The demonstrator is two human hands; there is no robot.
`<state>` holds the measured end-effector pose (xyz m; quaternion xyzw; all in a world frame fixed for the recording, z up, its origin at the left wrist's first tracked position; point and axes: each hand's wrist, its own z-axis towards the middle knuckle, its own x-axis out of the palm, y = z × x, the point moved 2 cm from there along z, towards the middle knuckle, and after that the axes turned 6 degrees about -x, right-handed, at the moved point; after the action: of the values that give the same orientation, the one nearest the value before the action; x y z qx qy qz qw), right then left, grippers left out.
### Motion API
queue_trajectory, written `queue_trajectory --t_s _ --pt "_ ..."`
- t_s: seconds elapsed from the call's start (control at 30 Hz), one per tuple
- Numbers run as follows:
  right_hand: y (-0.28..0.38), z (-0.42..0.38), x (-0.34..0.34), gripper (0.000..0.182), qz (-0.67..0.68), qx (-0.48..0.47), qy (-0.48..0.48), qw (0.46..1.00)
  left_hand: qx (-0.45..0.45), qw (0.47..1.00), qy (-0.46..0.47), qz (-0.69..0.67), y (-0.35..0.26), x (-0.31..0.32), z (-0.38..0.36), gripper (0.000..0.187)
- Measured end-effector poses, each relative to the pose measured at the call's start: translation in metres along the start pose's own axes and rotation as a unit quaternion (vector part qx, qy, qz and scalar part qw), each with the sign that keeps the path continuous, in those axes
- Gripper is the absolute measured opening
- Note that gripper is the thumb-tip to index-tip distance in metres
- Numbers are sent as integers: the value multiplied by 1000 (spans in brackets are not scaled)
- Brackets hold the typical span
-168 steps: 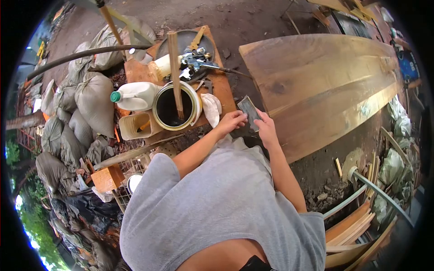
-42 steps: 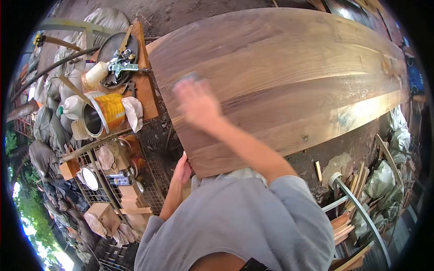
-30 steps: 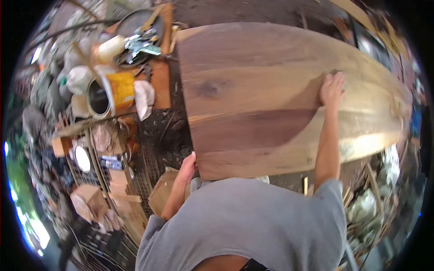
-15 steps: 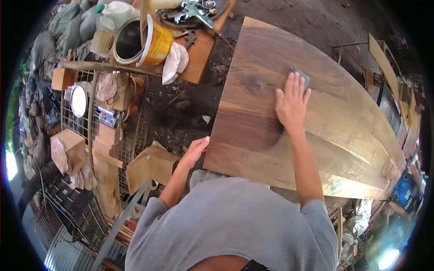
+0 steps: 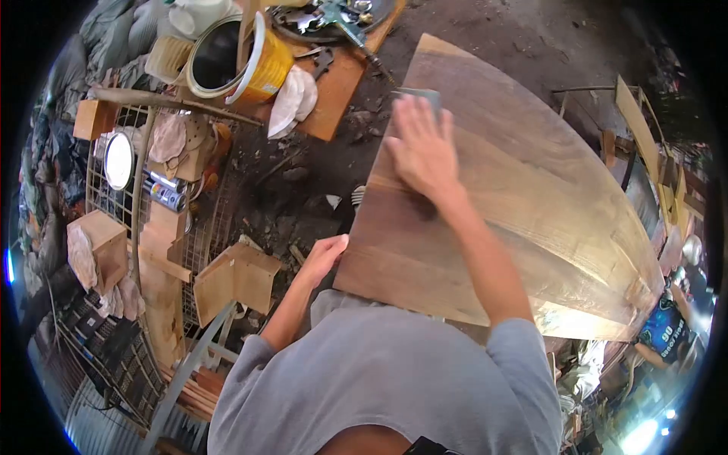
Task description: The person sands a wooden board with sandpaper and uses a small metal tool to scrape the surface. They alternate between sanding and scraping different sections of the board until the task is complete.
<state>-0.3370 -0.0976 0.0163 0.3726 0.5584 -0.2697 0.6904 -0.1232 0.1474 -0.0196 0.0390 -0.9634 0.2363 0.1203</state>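
A large wooden panel (image 5: 531, 189) with a curved far edge lies in front of me. My right hand (image 5: 425, 144) presses flat on its upper left part, fingers extended and slightly blurred, over a grey-green sheet (image 5: 431, 98) that looks like sandpaper and shows past the fingertips. Against the panel's lower left edge rests my left hand (image 5: 326, 256), its thumb near the edge and its fingers partly hidden.
At the upper left, a yellow bucket (image 5: 271, 68) and a white cloth (image 5: 293, 102) are on an orange-brown board (image 5: 341, 95). A wire rack (image 5: 102, 178) with wood blocks and cans stands left. Another person (image 5: 666, 326) is at the far right.
My right hand and the sheet have moved left across the panel, towards its left edge. My left hand remains at the edge. The view has shifted slightly.
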Motion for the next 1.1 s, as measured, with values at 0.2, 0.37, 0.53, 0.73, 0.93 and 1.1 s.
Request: queue_trajectory --t_s 0.2,0.37,0.53,0.73,0.93,1.1 --pt "-112 -27 -16 64 -90 135 -27 986 -16 1000 -8 -24 0 6 -2 48" --pt "-355 -227 -72 42 -111 353 -60 927 -5 999 -13 37 16 -15 10 48" --pt "-251 -78 -57 48 -120 305 -147 933 -25 999 -33 26 -2 2 3 47" --pt "-123 73 5 67 -3 136 -145 980 -35 997 -65 14 22 -8 8 51" --pt "-268 -81 -53 58 -107 215 -113 964 190 952 -203 125 -45 14 10 39" --pt "-337 -194 -62 66 -135 415 -74 897 517 753 -283 294 -221 150 66 16"
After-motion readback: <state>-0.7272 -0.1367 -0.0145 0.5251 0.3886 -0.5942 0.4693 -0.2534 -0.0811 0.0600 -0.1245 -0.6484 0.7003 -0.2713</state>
